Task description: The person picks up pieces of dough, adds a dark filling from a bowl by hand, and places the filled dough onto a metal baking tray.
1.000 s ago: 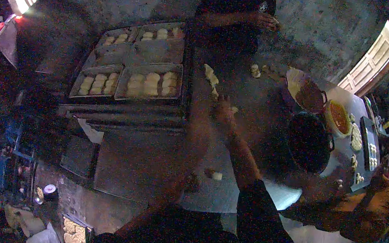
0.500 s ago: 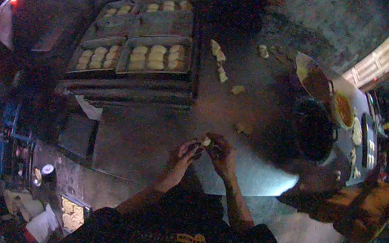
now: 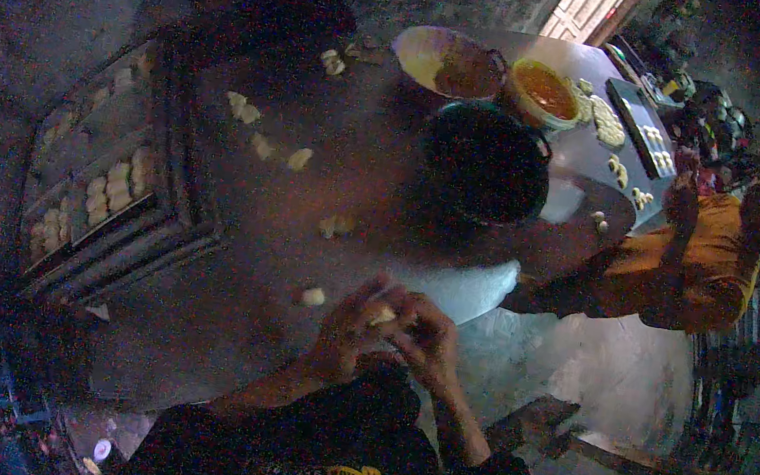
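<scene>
we look into a dim, grainy scene: the door (image 3: 588, 11) glows, glare whitens the table (image 3: 482, 292) along its near edge, our hands (image 3: 344, 332) are soft and shadowed, and fisheye distortion bends the dark rim.

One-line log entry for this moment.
left hand: holding dough piece | right hand: at same piece | table: loose dough lumps

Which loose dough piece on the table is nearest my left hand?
The small pale piece just left of your left hand; the other loose pieces all lie farther off across the table.
</scene>
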Demonstrator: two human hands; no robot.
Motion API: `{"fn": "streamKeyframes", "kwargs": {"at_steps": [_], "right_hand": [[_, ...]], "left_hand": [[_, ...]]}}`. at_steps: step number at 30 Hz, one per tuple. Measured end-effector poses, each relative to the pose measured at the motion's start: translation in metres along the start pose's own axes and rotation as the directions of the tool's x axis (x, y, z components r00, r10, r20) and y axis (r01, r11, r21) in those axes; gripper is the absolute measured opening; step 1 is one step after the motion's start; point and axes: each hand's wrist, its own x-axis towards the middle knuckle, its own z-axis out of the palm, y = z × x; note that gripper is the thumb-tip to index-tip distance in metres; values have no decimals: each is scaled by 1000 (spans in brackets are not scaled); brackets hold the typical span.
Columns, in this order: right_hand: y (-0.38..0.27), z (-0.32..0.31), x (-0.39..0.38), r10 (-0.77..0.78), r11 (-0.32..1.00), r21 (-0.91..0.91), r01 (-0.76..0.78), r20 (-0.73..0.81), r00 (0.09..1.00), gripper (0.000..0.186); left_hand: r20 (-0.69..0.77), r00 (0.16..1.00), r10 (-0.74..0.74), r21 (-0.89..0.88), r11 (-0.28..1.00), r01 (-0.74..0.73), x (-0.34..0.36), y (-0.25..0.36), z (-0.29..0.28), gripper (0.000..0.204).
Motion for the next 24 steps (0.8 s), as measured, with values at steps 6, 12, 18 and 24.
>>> {"fn": "streamKeyframes", "kwargs": {"at_steps": [6, 12, 18, 24], "right_hand": [[-8, -38, -15, 227, 922, 245, -300, 286, 931, 30], [-50, -88, 19, 414, 823, 144, -549, 510, 754, 26], [-52, -172, 171, 197, 976, -41, -213, 579, 791, 27], [13, -391, 481, -300, -163, -945, 282, 320, 899, 37]], "left_hand": [[86, 920, 381, -271, 898, -346, 33, -9, 20, 52], [401, 904, 145, -268, 963, -35, 23, 1, 77, 74], [-146, 928, -343, -403, 877, 261, 61, 0, 116, 132], [-70, 809, -583, -527, 710, 466, 49, -3, 95, 134]]}}
